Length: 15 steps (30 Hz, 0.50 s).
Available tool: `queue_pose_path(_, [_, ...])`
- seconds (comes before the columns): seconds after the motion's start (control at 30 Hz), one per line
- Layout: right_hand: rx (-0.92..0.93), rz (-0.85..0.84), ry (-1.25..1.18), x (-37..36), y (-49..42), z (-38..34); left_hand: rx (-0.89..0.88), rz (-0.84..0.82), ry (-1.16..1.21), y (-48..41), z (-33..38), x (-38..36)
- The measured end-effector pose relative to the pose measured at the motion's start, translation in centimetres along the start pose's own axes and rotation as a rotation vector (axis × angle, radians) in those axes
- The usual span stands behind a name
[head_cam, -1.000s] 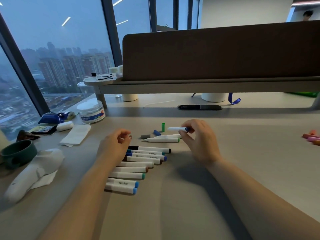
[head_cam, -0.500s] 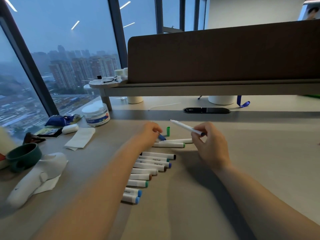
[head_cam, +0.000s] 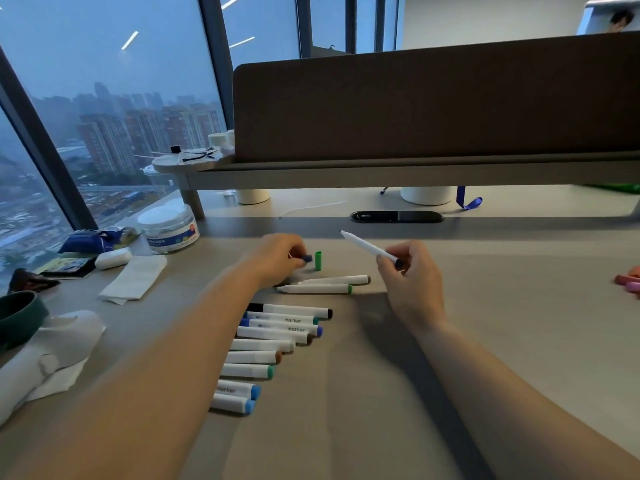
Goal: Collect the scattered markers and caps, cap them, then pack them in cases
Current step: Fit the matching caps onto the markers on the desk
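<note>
My right hand [head_cam: 412,282] holds an uncapped white marker [head_cam: 367,247] by its dark blue rear end, tip pointing up and left. My left hand [head_cam: 277,259] pinches a dark blue cap [head_cam: 307,259] just above the desk. A green cap [head_cam: 318,260] stands upright right beside it. Two uncapped white markers [head_cam: 325,285] lie side by side below the caps. Nearer me, a row of several capped markers [head_cam: 277,341] lies on the desk, partly hidden under my left forearm.
Pink and orange markers [head_cam: 628,280] lie at the right edge. At left are a plastic tub [head_cam: 169,226], a folded tissue [head_cam: 133,278], a white device [head_cam: 48,355] and a green bowl [head_cam: 17,317]. A raised shelf [head_cam: 381,171] with a dark divider panel spans the back.
My left hand reached forward from the marker row and picked up the dark blue cap. My right hand lifted its marker and tilted the tip up and left.
</note>
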State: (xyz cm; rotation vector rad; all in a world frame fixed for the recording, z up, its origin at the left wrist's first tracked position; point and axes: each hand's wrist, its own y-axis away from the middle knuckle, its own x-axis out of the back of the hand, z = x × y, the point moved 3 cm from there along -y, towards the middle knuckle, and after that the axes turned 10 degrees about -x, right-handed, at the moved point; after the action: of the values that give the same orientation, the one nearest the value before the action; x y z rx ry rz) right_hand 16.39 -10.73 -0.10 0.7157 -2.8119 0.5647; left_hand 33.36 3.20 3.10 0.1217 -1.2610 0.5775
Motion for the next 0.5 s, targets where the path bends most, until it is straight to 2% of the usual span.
queue_pose_path(0.1, [-0.011,0.003,-0.07,0.2,0.4,-0.5,0.035,0.289,0.289,2.2,1.6,1.6])
queue_pose_path(0.2, [0.031,-0.041,-0.138,-0.2,1.9,-1.7,0.1,0.47,0.584,5.9,2.6,2.2])
queue_pose_path(0.37, [0.067,-0.197,-0.296,-2.2,5.5,-3.7,0.428,0.706,1.406,10.5,1.4,1.0])
queue_pose_path(0.5, [0.09,-0.267,-0.353,-2.5,6.1,-4.1,0.516,0.765,1.526,11.4,0.2,0.7])
